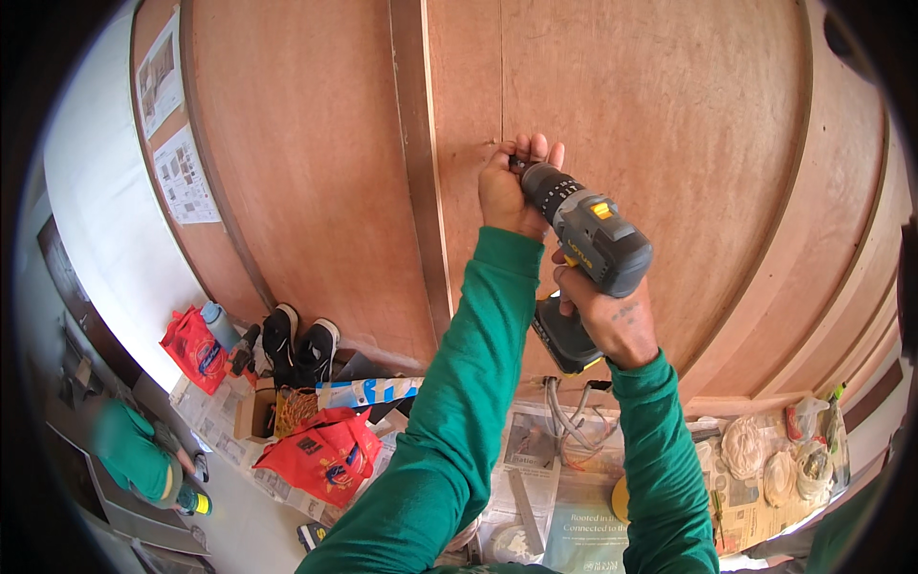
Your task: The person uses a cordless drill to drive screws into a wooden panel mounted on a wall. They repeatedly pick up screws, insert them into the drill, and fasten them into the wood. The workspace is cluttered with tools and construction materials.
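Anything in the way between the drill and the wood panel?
Yes, the left hand: it is at the front end of the drill, by the wood panel. Can't tell whether it touches the panel. Nothing else visible stands between; the right hand grips the drill.

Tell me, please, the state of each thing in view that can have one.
Drill: held up, front end toward wooden panel; running or stopped, cannot tell.
Right hand: closed around the drill's handle.
Left hand: at the drill's front end; grip unclear.
Black shoes: unworn, side by side.
Nearer red bag: crumpled.
Metal strip: lying flat.
Grey cables: bent.
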Demonstrator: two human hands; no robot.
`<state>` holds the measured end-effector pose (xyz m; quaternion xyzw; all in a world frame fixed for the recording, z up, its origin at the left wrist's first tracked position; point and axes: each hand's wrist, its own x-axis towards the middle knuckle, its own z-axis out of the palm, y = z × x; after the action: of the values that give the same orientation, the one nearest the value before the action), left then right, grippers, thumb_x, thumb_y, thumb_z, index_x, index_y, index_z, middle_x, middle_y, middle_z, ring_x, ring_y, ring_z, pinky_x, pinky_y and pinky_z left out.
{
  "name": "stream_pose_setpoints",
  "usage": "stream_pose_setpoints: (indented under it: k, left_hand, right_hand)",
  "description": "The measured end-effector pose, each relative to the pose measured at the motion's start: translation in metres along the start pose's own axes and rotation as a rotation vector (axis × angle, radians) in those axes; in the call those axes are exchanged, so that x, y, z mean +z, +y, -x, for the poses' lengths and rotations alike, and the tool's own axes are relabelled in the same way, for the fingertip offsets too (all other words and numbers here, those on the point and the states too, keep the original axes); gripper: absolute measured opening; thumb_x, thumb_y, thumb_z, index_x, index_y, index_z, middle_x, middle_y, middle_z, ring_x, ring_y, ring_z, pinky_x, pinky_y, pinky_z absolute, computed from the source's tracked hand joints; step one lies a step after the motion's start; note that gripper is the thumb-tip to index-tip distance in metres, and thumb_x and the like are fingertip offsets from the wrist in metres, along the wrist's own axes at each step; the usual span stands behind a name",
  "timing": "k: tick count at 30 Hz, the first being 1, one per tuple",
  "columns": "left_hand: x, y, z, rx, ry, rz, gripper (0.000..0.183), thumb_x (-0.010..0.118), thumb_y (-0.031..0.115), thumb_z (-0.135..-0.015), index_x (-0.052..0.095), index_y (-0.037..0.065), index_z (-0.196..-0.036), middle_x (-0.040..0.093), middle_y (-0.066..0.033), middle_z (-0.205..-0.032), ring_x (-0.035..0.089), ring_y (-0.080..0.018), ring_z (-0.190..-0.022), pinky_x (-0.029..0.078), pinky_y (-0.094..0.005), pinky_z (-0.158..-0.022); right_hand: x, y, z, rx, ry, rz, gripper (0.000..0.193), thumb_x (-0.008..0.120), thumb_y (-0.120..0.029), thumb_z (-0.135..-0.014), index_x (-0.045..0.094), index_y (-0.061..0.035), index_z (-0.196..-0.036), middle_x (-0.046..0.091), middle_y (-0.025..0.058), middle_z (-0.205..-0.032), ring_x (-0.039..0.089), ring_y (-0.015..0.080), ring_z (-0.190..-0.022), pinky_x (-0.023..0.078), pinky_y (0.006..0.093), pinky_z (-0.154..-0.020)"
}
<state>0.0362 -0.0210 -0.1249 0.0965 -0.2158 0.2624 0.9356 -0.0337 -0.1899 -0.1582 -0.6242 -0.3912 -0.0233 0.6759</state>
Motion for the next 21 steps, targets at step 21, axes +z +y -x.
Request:
stream_pose_setpoints:
  k: [21]
  left_hand:
    - [0.016,0.000,0.053,-0.132,0.075,-0.296,0.052,0.051,0.055,-0.093,0.053,0.004,-0.103,0.065,-0.0111,-0.102,0.066,-0.0263,-0.085,0.054,-0.0422,-0.081]
  right_hand:
    - [-0.003,-0.006,-0.001,0.069,-0.049,0.070,0.020,0.060,-0.005,-0.081,0.061,0.0012,-0.099,0.061,0.0043,-0.074,0.057,0.0124,-0.057,0.045,0.0279,-0.054]
